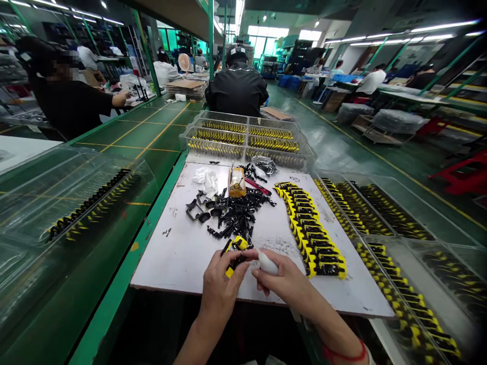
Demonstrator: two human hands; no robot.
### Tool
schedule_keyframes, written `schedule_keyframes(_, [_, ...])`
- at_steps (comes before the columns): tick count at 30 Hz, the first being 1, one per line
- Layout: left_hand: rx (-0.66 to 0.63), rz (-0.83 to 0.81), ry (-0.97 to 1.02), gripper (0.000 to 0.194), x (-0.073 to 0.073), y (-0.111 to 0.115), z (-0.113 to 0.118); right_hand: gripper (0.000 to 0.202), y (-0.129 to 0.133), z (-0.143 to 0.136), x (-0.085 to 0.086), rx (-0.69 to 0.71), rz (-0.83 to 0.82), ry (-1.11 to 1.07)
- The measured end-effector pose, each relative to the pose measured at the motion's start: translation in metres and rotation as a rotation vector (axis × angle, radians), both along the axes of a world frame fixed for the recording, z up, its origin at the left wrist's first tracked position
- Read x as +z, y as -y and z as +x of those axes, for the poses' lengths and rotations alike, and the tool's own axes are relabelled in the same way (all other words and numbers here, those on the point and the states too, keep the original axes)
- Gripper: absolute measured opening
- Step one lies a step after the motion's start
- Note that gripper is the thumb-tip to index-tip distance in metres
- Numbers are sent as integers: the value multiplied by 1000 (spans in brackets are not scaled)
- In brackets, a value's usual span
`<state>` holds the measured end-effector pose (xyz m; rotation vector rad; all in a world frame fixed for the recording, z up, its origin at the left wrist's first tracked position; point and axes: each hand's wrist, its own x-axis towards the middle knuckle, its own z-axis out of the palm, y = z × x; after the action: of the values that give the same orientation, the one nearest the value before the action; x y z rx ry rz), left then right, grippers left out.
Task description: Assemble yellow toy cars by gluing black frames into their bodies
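Near the front edge of the white board (182, 223), my left hand (222, 276) is closed on a black-and-yellow plastic part (240, 243). My right hand (279, 276) grips a small white squeeze bottle (267, 263), its tip pointing left toward the part. Fingers hide whether the tip touches it. Just beyond my hands lies a loose pile of black plastic pieces (238, 215). To the right, a long row of black-and-yellow assemblies (314, 233) lies side by side on the board.
Clear trays of similar parts stand behind the board (247, 133), at right (395, 238) and at left (140, 175). An amber block (237, 182), crumpled white tissue (206, 180) and red tweezers (257, 186) lie at the back. A person in black (236, 83) sits ahead.
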<state>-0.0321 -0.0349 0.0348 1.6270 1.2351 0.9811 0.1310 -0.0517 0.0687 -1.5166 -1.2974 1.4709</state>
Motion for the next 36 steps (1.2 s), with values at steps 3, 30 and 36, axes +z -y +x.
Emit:
schedule_keyframes(3, [43, -27, 26, 22, -1, 1, -1, 31, 5, 5, -3, -23, 70, 71])
schedule_keyframes(30, [-253, -296, 25, 22, -1, 9, -6, 16, 28, 28, -5, 477, 773, 894])
schedule_keyframes(36, [-297, -496, 316, 34, 0, 10, -9, 21, 32, 42, -9, 347, 671, 663])
